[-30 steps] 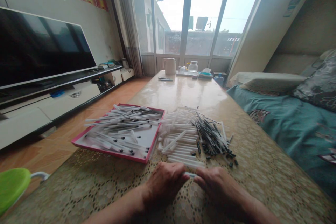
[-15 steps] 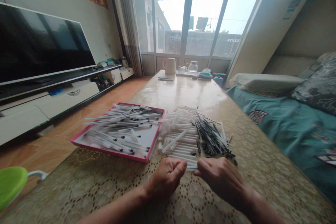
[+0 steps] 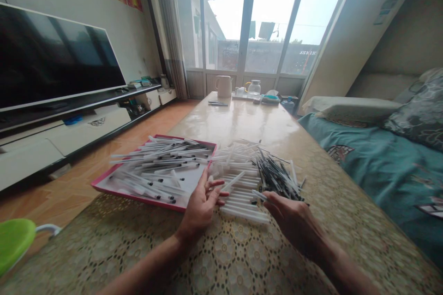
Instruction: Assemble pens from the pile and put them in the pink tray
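My left hand is open, its fingers stretched forward and apart at the tray's right edge and the left ends of the loose white tubes. Whether its fingertips touch a tube I cannot tell. My right hand is closed in a pinch on a slim white tube, held just above the row. Beyond that hand lies a heap of thin dark rods with black ends. At the left, a pink-rimmed tray holds many white tubes with black tips, some jutting over its left rim.
A patterned, glossy cover lies over the long table. At its far end stand a pale jug, a glass jar and a tissue pack. A green stool is at the left, a sofa at the right.
My hands were close together at the near edge of the tubes, a white tube between them. The left has moved forward and left and opened; the right has shifted slightly forward.
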Available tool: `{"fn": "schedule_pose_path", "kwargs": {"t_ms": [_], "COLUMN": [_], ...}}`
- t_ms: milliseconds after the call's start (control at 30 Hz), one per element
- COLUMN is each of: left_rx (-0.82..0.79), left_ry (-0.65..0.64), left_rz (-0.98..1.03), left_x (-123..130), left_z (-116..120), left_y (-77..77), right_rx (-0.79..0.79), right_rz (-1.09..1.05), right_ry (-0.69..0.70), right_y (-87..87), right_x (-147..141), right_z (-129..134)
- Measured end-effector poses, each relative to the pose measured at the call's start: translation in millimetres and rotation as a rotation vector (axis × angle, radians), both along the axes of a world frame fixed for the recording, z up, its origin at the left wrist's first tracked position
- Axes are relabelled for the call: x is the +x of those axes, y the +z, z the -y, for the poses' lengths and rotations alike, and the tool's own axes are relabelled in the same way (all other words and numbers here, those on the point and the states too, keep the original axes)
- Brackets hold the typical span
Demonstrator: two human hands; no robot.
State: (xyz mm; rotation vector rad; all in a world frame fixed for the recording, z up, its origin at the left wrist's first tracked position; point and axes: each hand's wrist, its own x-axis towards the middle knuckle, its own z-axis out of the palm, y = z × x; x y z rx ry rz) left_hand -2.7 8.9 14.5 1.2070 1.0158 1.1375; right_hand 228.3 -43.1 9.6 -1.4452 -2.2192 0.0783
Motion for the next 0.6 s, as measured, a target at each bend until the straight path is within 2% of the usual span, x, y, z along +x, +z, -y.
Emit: {"fn": "schedule_pose_path", "kwargs": {"t_ms": [67, 133, 267, 333, 467, 600], "left_rx": [0.065, 0.093, -0.058, -0.116, -0.139, -0.156], "left_ry": [0.031, -0.012, -0.348, -0.436, -0.434, -0.359], "left_rz": [-0.034, -0.051, 0.035, 0.058, 0.024, 0.145], "left_x": [-0.3, 2.1, 12.2, 16.4, 17.9, 12.7], "left_z": [3.9, 9.5, 19.7, 22.4, 22.7, 18.6], "left_y": [-2.4, -5.6, -11.2, -11.9, -10.5, -11.9], "right_rx": [-0.036, -0.054, -0.091, -0.128, -0.139, -0.204], "right_rz": [-0.020, -0.011, 0.033, 0.043, 0.001, -0.257], "right_ry": [0.000, -0.007, 0.054, 0.119, 0.195, 0.122], "right_y": [-0.5, -1.9, -7.3, -9.6, -8.1, 0.2], "right_x": [-3.6, -8.1, -17.6, -22.2, -28.8, -21.4], "right_z": [1.7, 3.2, 5.1, 5.8, 7.5, 9.2]}}
